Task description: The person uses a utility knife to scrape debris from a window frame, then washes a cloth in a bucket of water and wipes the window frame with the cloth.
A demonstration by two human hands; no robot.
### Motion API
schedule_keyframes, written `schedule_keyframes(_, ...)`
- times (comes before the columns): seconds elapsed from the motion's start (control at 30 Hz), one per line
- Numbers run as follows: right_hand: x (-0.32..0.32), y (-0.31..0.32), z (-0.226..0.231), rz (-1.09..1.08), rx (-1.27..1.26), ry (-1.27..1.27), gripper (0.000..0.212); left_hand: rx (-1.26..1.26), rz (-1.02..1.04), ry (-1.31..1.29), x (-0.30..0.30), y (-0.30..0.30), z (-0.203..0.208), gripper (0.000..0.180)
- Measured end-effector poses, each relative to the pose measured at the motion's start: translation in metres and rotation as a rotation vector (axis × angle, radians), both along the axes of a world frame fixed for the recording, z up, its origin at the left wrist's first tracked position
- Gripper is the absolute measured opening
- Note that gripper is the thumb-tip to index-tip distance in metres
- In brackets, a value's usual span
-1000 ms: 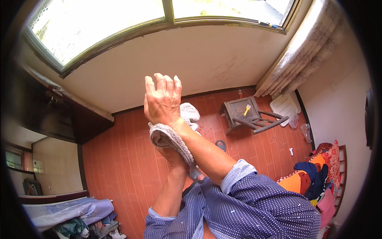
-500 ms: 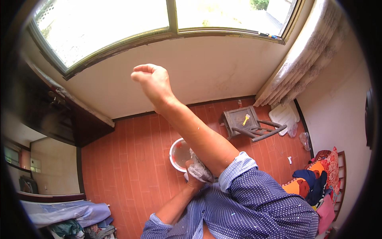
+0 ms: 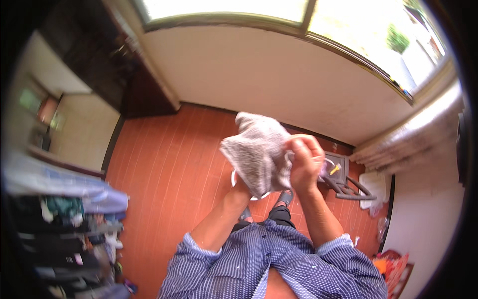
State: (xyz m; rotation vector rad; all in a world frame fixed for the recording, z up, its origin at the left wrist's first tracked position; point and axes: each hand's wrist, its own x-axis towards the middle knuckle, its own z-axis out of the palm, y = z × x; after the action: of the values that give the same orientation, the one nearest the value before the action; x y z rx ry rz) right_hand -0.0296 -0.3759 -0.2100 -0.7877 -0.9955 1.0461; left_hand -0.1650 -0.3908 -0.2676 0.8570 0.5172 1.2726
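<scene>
A grey, mottled cloth [image 3: 259, 149] hangs spread out in front of me, above the floor. My right hand [image 3: 305, 162] pinches its right edge with bent fingers. Behind the cloth's lower left side is my left hand [image 3: 242, 188], its fingers mostly covered by the fabric it holds. Beneath the cloth, parts of the white rim of a bucket [image 3: 233, 178] show; the rest is hidden. My feet in dark slippers [image 3: 285, 198] stand close to that bucket.
A dark wooden chair [image 3: 356, 189] stands to the right, with a yellow-handled brush [image 3: 335, 169] on its seat. Beyond it a white board [image 3: 374, 187] leans near the curtain [image 3: 408, 137]. Piled clothes [image 3: 79, 219] fill the left side. A window [image 3: 348, 30] is ahead.
My right arm has come down from its raised reach toward the window, and that hand now grips the cloth. The cloth has risen from beside my body and spread out. My view has turned left.
</scene>
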Motion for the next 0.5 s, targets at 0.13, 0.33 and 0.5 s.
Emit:
schedule_keyframes(0.13,0.025,0.019,-0.048,0.223,-0.474,0.267,0.026,0.293,0.045,0.388,0.031,0.018,0.014,0.032)
schedule_keyframes(0.33,0.020,0.013,-0.089,0.255,-0.627,0.057,0.025,0.795,0.087,1.704,0.065,0.013,0.063,0.038)
schedule_keyframes(0.5,0.030,0.006,-0.089,0.185,-0.588,-0.155,0.025,0.728,0.411,1.209,0.019,0.033,0.097,0.032)
